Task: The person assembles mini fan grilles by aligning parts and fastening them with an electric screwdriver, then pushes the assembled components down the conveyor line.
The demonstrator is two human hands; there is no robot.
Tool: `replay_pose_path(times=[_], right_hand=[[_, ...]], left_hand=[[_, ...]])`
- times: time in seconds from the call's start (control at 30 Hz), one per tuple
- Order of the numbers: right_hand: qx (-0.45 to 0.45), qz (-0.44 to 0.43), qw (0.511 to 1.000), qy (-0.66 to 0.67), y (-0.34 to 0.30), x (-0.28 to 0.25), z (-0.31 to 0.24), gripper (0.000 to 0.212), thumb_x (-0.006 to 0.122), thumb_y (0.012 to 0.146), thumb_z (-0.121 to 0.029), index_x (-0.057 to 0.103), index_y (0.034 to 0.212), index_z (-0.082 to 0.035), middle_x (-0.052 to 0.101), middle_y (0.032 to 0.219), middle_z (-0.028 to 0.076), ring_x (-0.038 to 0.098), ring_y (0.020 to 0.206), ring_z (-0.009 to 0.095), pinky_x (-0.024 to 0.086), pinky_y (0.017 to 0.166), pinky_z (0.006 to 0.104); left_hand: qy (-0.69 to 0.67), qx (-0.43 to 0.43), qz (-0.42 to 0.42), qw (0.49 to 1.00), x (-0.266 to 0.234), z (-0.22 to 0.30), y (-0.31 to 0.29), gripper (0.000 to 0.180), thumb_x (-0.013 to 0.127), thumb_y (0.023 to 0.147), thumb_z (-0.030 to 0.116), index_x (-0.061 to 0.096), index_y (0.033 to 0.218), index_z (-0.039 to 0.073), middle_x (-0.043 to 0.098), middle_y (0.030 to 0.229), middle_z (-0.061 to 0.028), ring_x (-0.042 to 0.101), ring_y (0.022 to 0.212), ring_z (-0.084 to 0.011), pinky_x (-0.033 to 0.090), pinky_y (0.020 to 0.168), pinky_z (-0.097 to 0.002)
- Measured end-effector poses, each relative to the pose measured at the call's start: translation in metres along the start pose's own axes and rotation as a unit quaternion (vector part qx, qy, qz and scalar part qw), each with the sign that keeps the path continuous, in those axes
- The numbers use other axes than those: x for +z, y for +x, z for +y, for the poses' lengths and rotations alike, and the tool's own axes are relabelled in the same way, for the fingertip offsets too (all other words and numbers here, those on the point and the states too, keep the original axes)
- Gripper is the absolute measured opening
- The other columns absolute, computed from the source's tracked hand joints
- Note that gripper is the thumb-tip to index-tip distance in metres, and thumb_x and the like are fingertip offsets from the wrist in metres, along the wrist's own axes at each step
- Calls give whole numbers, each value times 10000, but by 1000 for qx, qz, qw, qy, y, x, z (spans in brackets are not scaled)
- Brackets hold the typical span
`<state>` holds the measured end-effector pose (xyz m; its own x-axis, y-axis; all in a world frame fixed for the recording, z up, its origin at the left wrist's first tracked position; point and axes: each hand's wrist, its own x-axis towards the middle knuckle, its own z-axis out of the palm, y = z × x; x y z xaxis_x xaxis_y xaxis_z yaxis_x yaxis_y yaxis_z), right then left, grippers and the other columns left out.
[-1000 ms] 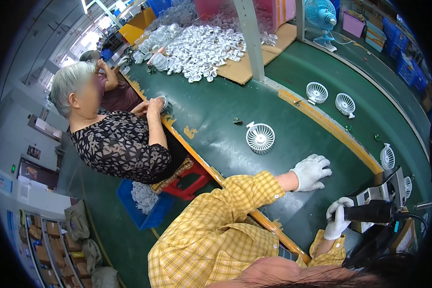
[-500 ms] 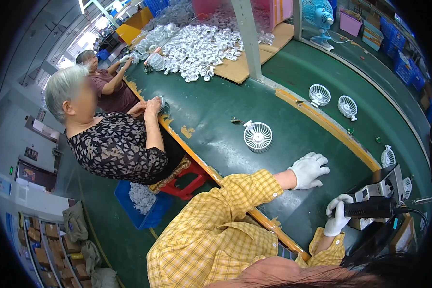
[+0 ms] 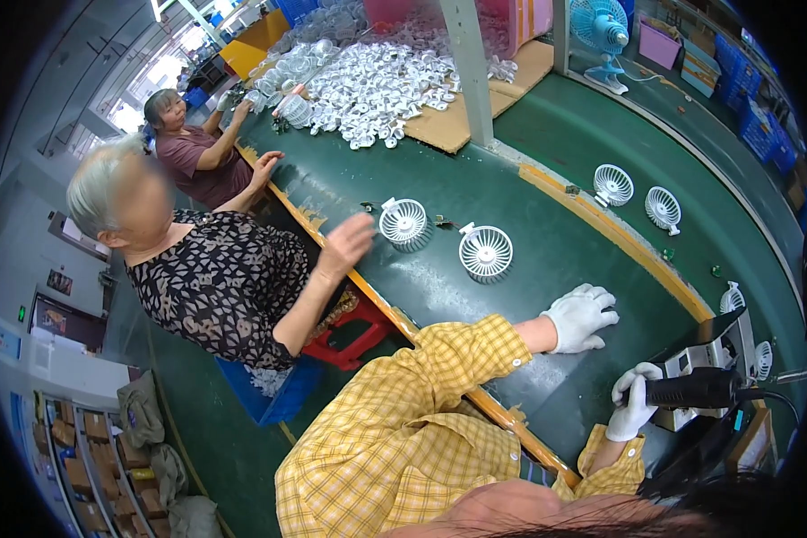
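My left hand [image 3: 581,320], in a white glove, lies on the green table [image 3: 547,242] with its fingers spread and nothing in it. Lower right, my gloved right hand [image 3: 635,402] is wrapped round a black corded power tool [image 3: 690,389] that looks like an electric screwdriver. The tool lies level in front of a metal fixture [image 3: 704,359] and hides part of it. Beyond my left hand stands a round white fan cage [image 3: 487,254] with a small circuit board on a wire. A second white fan cage [image 3: 405,224] sits beside it, farther left.
A co-worker in a patterned top [image 3: 215,278] sits at the table's left edge; another person [image 3: 197,148] is farther back. A heap of white parts [image 3: 368,90] covers the far end, beside a metal post [image 3: 469,72]. More fan cages [image 3: 613,185] ride on the green belt [image 3: 592,125].
The nearer co-worker has set a second fan cage on the table and holds a hand raised near it. Fan cages on the belt have shifted slightly rightward. My hands have stayed put.
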<state>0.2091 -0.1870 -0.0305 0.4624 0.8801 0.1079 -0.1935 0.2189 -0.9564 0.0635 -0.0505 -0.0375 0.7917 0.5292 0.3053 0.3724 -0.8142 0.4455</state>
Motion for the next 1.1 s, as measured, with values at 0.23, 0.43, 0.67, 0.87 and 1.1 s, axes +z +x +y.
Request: replay_pose_path(times=[0.23,0.43,0.67,0.87,1.1], right_hand=[[6,11,1000,-16,4,11,-2,109,448,840,-67,451,947,-49,431,551,20,339,401,77,229,386,201],[12,18,999,-24,5,18,0,106,453,839,-68,453,943,-50,431,551,18,337,401,76,229,383,202],[-11,-9,999,-31,2,13,6,88,455,901,-131,468,960,-67,425,580,4,338,415,67,231,375,192],[-6,-11,999,-39,0,14,3,84,452,902,-129,468,961,-71,423,579,4,337,417,67,227,375,194],[-5,-9,999,-31,-2,9,0,88,453,900,-127,469,966,-70,424,582,4,334,419,67,225,374,195]], left_hand=[[-11,2,13,1000,-3,-9,0,427,729,658,277,601,1015,81,519,1127,-136,460,1107,-300,367,949,-406],[-7,9,21,1000,-5,-15,-3,426,729,656,275,604,1011,76,521,1130,-139,461,1108,-304,368,948,-409],[-17,9,18,1000,-7,-15,-5,436,731,653,273,605,1021,73,519,1130,-135,460,1110,-299,365,952,-409],[-15,8,13,1000,-7,-13,-7,444,733,649,275,605,1022,70,516,1131,-134,458,1112,-295,363,952,-407],[-13,11,20,1000,-5,-8,-6,442,732,649,278,607,1019,71,518,1130,-135,459,1108,-294,365,944,-404]])
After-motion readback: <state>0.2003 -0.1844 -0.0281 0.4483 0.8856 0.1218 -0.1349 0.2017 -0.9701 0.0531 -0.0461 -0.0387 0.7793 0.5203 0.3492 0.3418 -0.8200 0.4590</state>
